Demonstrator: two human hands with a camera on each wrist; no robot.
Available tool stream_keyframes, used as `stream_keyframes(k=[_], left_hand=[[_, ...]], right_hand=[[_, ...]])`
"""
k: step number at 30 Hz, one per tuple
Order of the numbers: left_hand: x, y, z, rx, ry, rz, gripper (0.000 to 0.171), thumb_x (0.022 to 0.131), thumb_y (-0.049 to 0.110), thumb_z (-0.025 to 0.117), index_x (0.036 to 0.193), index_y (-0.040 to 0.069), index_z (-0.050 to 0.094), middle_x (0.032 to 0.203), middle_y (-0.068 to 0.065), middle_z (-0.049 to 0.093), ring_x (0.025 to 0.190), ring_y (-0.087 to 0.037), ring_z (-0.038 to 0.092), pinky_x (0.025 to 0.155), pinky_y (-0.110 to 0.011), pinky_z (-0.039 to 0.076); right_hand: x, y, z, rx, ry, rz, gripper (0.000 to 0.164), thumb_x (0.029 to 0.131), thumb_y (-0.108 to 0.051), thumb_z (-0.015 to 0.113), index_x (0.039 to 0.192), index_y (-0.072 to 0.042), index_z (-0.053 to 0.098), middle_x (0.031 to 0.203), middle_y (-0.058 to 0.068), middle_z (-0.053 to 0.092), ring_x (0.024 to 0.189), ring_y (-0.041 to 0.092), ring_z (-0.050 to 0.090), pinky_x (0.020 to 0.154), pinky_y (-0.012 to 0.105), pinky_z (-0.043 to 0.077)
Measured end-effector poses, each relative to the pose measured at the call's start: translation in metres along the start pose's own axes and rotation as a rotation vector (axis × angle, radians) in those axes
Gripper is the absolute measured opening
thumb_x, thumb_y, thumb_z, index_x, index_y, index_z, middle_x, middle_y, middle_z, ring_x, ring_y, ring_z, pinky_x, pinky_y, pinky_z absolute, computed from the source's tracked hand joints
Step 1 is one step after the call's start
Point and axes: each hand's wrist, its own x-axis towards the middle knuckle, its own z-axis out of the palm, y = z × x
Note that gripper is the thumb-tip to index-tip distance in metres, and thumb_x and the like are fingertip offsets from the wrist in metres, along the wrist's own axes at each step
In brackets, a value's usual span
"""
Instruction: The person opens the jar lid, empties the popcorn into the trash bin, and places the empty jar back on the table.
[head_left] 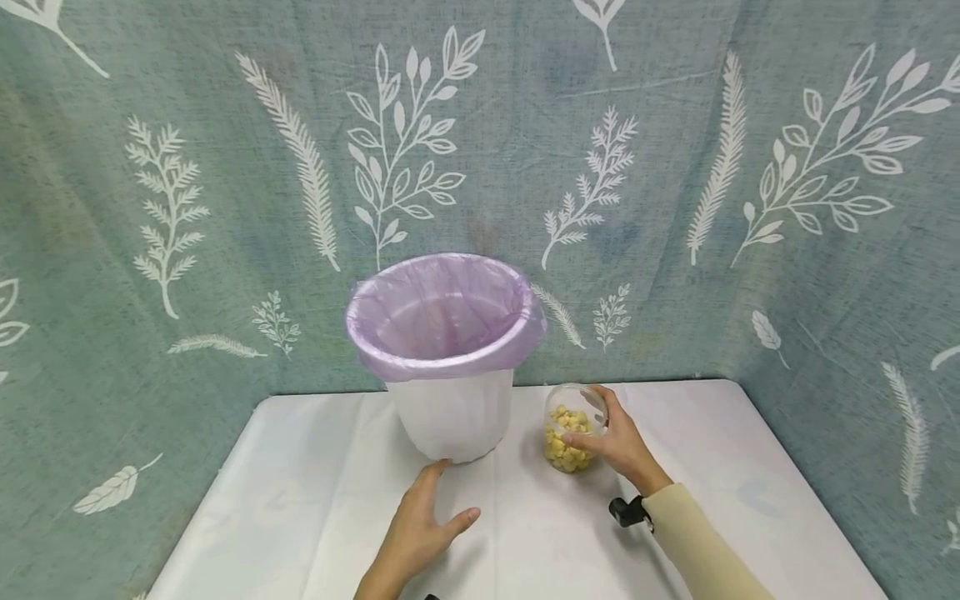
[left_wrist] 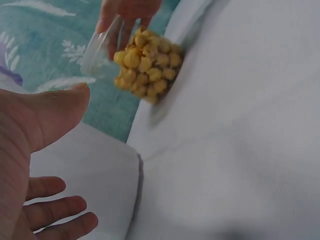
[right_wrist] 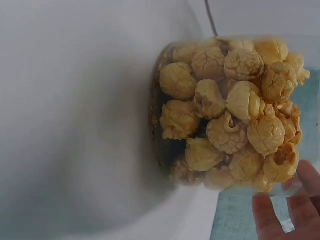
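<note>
A clear, lidless plastic jar (head_left: 552, 414) stands on the white tablecloth to the right of the bin, partly filled with round yellow caramel popcorn (right_wrist: 230, 115). My right hand (head_left: 621, 440) grips the jar near its top, thumb at the front and fingers round the far side. In the left wrist view, those fingers show behind the clear wall. My left hand (head_left: 420, 529) holds nothing, thumb spread and fingers extended, close to the foot of a white bin (head_left: 450, 417). Whether its index fingertip touches the bin, I cannot tell.
A thin purple bag (head_left: 442, 368) lines the bin and folds over its rim. White cloth covers the table (head_left: 300, 500). Green-blue curtains (head_left: 495, 167) with white leaf prints hang behind and at both sides. A black wrist strap piece (head_left: 628, 511) sits below the right sleeve.
</note>
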Motion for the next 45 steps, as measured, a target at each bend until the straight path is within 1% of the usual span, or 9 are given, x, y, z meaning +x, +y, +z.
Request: stream_keyframes(k=[3, 7, 12, 15, 22, 28, 35, 42, 45], left_hand=[[0.003, 0.003, 0.009, -0.023, -0.020, 0.036, 0.084, 0.082, 0.049, 0.077, 0.144, 0.004, 0.043, 0.147, -0.011, 0.047, 0.134, -0.035, 0.045, 0.105, -0.057, 0.040], [0.009, 0.007, 0.021, -0.065, -0.045, 0.054, 0.087, 0.081, 0.049, 0.078, 0.146, 0.005, 0.041, 0.148, -0.013, 0.046, 0.135, -0.034, 0.044, 0.107, -0.057, 0.039], [0.017, 0.013, 0.036, -0.095, -0.062, 0.040, 0.087, 0.079, 0.039, 0.083, 0.145, 0.003, 0.041, 0.146, -0.015, 0.048, 0.133, -0.037, 0.046, 0.107, -0.057, 0.039], [0.022, 0.015, 0.044, -0.125, -0.080, 0.035, 0.088, 0.077, 0.037, 0.085, 0.145, 0.003, 0.041, 0.146, -0.016, 0.048, 0.133, -0.038, 0.046, 0.107, -0.056, 0.039], [0.029, 0.012, 0.060, -0.162, -0.099, 0.087, 0.092, 0.074, 0.036, 0.088, 0.144, -0.001, 0.041, 0.146, -0.019, 0.048, 0.133, -0.039, 0.047, 0.106, -0.054, 0.040], [0.031, 0.012, 0.069, -0.185, -0.134, 0.107, 0.094, 0.073, 0.035, 0.088, 0.145, -0.003, 0.040, 0.145, -0.019, 0.048, 0.132, -0.039, 0.048, 0.103, -0.051, 0.045], [0.033, 0.014, 0.075, -0.228, -0.149, 0.112, 0.090, 0.075, 0.037, 0.087, 0.145, 0.003, 0.042, 0.144, -0.013, 0.051, 0.130, -0.031, 0.051, 0.104, -0.048, 0.045], [0.033, 0.017, 0.078, -0.246, -0.166, 0.080, 0.094, 0.071, 0.038, 0.089, 0.146, 0.007, 0.040, 0.144, -0.007, 0.052, 0.131, -0.029, 0.050, 0.105, -0.048, 0.045], [0.033, 0.019, 0.079, -0.249, -0.168, 0.079, 0.097, 0.070, 0.038, 0.090, 0.146, 0.007, 0.040, 0.144, -0.008, 0.052, 0.130, -0.030, 0.051, 0.105, -0.049, 0.044]], right_hand=[[-0.007, -0.002, 0.004, -0.026, 0.001, 0.010, 0.096, 0.075, -0.040, 0.086, 0.150, -0.020, 0.029, 0.155, 0.009, 0.037, 0.141, 0.039, 0.033, 0.110, 0.060, 0.032], [-0.016, -0.004, 0.012, -0.049, 0.005, 0.025, 0.096, 0.074, -0.042, 0.087, 0.150, -0.024, 0.030, 0.152, 0.010, 0.039, 0.136, 0.042, 0.039, 0.104, 0.061, 0.038], [-0.024, -0.006, 0.023, -0.005, -0.009, -0.017, 0.095, 0.073, -0.037, 0.088, 0.149, -0.023, 0.033, 0.149, 0.011, 0.044, 0.133, 0.041, 0.043, 0.103, 0.061, 0.038], [-0.030, -0.008, 0.027, 0.017, -0.015, -0.032, 0.094, 0.072, -0.035, 0.090, 0.148, -0.024, 0.036, 0.144, 0.011, 0.048, 0.130, 0.038, 0.046, 0.101, 0.060, 0.040], [-0.041, -0.014, 0.036, 0.063, -0.031, -0.034, 0.096, 0.069, -0.028, 0.092, 0.148, -0.020, 0.037, 0.139, 0.009, 0.052, 0.126, 0.036, 0.049, 0.097, 0.059, 0.043], [-0.048, -0.016, 0.042, 0.091, -0.061, -0.042, 0.099, 0.068, -0.024, 0.092, 0.149, -0.015, 0.036, 0.133, 0.008, 0.055, 0.120, 0.032, 0.054, 0.094, 0.054, 0.047], [-0.055, -0.018, 0.048, 0.077, -0.089, -0.092, 0.097, 0.071, -0.026, 0.091, 0.149, -0.010, 0.035, 0.136, 0.011, 0.054, 0.120, 0.034, 0.055, 0.094, 0.054, 0.048], [-0.059, -0.019, 0.051, 0.068, -0.090, -0.129, 0.095, 0.070, -0.028, 0.091, 0.147, -0.015, 0.036, 0.134, 0.009, 0.056, 0.117, 0.033, 0.057, 0.092, 0.050, 0.050], [-0.060, -0.019, 0.051, 0.061, -0.088, -0.139, 0.095, 0.069, -0.030, 0.091, 0.146, -0.013, 0.037, 0.134, 0.007, 0.056, 0.117, 0.032, 0.057, 0.092, 0.049, 0.050]])
